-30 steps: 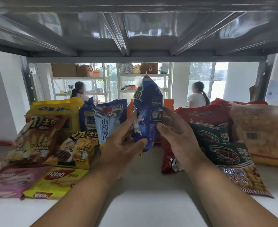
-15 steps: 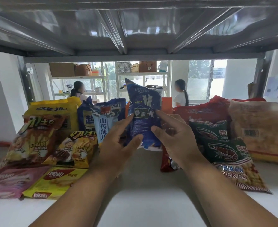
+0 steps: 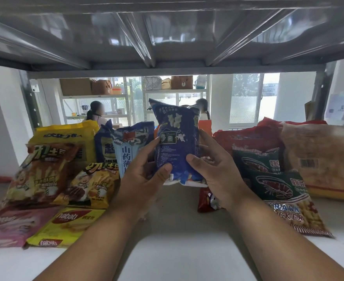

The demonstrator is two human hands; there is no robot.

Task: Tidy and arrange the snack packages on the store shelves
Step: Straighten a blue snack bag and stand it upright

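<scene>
Item: dark blue snack bag (image 3: pixel 177 142), upright at shelf (image 3: pixel 179 250) centre, pinched low between our left hand (image 3: pixel 144 179) and right hand (image 3: pixel 217 175); we should seat it square beside the pale blue yam-chip bag (image 3: pixel 129 151), releasing only once steady.

The flat yellow foil packet (image 3: pixel 65 228) reads "nabati" twice. The pale-blue upright bag (image 3: pixel 126 153) carries "山药薄". The striped cracker bag (image 3: pixel 292 213) shows "RAWN" above "CKER".
</scene>
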